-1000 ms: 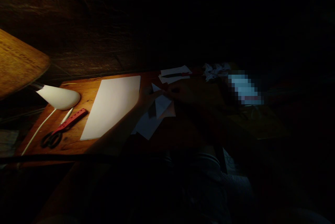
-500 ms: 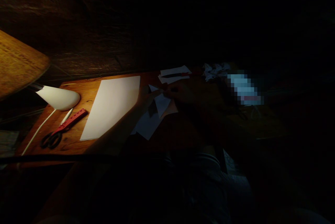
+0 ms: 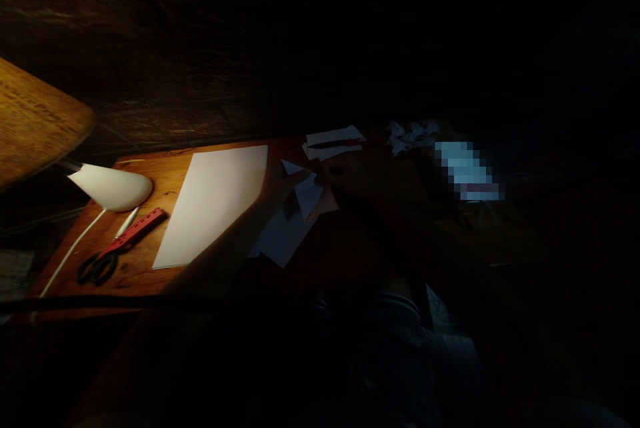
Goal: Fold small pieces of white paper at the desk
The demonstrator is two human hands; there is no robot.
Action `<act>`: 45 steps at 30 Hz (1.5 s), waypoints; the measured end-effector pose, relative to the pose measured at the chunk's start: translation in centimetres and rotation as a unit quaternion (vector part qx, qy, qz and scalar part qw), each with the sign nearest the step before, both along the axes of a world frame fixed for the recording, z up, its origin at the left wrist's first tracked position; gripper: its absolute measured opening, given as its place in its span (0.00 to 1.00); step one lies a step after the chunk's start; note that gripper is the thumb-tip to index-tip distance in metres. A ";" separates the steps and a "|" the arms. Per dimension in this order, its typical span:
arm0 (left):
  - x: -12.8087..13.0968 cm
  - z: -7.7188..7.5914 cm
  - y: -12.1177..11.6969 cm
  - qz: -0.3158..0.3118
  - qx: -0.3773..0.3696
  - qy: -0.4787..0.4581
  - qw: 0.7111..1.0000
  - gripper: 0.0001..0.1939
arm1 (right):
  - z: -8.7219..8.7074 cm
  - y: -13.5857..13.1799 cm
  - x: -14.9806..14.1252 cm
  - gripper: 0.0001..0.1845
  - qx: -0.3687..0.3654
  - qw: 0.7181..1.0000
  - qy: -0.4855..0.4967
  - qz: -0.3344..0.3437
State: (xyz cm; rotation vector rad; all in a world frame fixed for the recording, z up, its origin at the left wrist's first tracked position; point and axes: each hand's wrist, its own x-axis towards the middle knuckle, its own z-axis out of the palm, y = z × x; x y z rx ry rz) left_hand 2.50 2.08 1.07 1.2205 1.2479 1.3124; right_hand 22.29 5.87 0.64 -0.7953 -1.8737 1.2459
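Between my hands is a small folded piece of white paper with pointed corners, held a little above the table. My left hand grips its left side, the thumb lying along the top. At the upper right edge, the fingers of my right hand are closed in a pinch on the same folded paper. Deep shadow covers both hands, so single fingers are hard to make out. Below the folded paper lies another white sheet, partly covered by it and by my left forearm.
A stack of white paper lies left, near red-and-black scissors, a white pen-like object and a lamp with a cord. Behind are paper strips with a dark knife-like blade, crumpled paper shapes and a blurred-out lit screen.
The folded paper has tilted slightly and shifted a little to the left in my hands. My right hand has turned a little at its edge. Everything else stays in place.
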 end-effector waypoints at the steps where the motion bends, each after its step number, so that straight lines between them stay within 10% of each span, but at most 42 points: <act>1: 0.0 0.1 0.0 -0.004 -0.004 0.006 1.000 0.12 | 0.0 0.0 -0.1 0.11 0.005 1.000 0.001 0.004; 45: 0.1 -0.1 0.4 0.096 0.014 -0.152 0.984 0.21 | 0.2 0.0 0.1 0.18 -0.023 0.999 -0.025 0.003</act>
